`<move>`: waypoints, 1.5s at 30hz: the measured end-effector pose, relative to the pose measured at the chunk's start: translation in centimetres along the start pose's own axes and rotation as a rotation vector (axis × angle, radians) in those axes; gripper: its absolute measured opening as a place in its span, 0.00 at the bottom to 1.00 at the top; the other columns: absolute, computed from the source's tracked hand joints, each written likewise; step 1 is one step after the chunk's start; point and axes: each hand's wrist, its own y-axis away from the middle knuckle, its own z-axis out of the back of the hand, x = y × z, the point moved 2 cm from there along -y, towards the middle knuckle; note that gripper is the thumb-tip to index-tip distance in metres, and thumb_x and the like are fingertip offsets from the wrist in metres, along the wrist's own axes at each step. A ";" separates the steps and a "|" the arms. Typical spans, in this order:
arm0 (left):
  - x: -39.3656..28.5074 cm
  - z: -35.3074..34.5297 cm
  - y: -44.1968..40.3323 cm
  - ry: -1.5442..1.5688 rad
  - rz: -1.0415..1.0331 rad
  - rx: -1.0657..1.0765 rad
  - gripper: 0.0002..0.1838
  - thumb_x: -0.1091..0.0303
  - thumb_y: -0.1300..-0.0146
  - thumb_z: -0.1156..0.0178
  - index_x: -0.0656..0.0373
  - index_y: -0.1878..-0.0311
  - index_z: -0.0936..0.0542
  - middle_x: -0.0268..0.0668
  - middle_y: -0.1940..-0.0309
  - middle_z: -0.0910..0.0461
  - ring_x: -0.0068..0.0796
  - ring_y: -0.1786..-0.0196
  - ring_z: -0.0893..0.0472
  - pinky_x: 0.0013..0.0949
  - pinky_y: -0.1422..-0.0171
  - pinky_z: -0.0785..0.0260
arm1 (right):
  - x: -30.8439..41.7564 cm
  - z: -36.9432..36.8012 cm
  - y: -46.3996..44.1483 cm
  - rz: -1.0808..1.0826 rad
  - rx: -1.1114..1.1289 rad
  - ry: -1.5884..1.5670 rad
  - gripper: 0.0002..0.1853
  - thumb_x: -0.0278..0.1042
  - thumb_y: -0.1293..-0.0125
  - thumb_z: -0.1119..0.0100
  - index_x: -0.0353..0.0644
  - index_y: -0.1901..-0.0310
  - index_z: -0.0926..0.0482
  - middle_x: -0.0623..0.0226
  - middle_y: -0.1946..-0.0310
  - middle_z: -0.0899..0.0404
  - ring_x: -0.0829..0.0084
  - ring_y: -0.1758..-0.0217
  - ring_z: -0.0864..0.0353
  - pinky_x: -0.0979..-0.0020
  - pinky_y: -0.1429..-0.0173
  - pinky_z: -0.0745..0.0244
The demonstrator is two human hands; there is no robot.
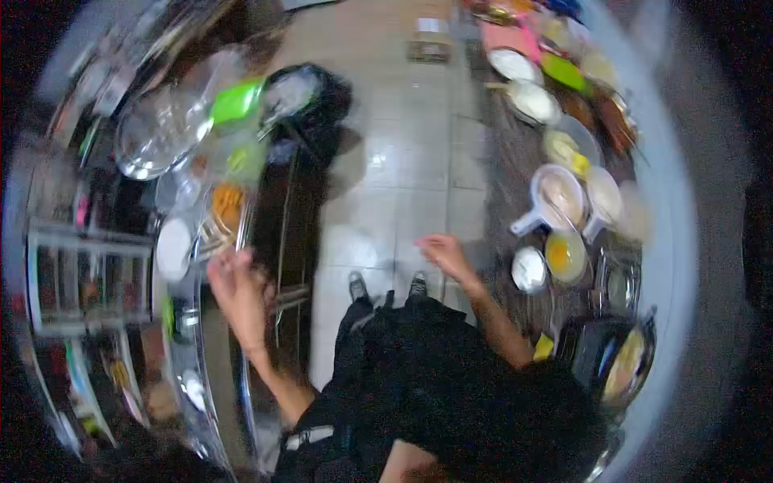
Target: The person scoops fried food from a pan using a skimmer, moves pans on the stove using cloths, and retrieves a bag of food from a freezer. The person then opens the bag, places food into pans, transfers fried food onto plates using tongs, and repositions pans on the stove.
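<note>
My left hand (239,294) is at the front edge of the left counter, its fingers blurred but apart, with nothing visible in them. Closest to it are some pale stick-like pieces (213,240), an orange item (228,203) and a white round lid or plate (173,249). Whether the fingertips touch the pale pieces, I cannot tell. Out over the floor hangs my right hand (445,254), loosely open and holding nothing. The right counter's nearest things are a bowl of white contents (529,270), a bowl with yellow-orange contents (566,256) and a white handled strainer (557,197).
Between two counters runs a tiled floor (386,173). A black bag (310,113) stands beside the left counter, near a bright green item (237,101) and a large clear bowl (153,137). A dark pan (630,362) lies on the right; a cardboard box (429,40) is ahead.
</note>
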 end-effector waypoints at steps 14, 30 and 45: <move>1.0 -32.6 17.7 0.012 -0.006 1.711 0.08 0.68 0.34 0.50 0.56 0.57 0.37 0.32 0.68 0.29 0.15 0.87 0.38 0.22 0.88 0.46 | -6.6 2.1 23.3 0.184 -0.802 -0.018 0.12 0.42 0.40 0.41 0.42 0.62 0.21 0.69 0.69 0.20 0.79 0.67 0.24 0.73 0.61 0.28; 19.6 -40.3 38.0 -0.131 -1.352 1.789 0.22 0.65 0.49 0.38 0.66 0.52 0.27 0.49 0.49 0.27 0.45 0.45 0.30 0.43 0.41 0.40 | -14.5 -2.4 39.5 -0.573 -1.626 -0.090 0.23 0.40 0.43 0.37 0.43 0.48 0.28 0.54 0.61 0.23 0.62 0.58 0.22 0.66 0.57 0.26; 37.4 -27.7 44.1 -0.439 -1.588 2.231 0.19 0.71 0.46 0.43 0.52 0.48 0.27 0.43 0.45 0.33 0.43 0.43 0.34 0.49 0.41 0.40 | -24.2 -8.8 44.6 0.004 -1.963 -0.381 0.21 0.25 0.51 0.39 0.39 0.51 0.24 0.56 0.59 0.21 0.64 0.54 0.22 0.66 0.49 0.28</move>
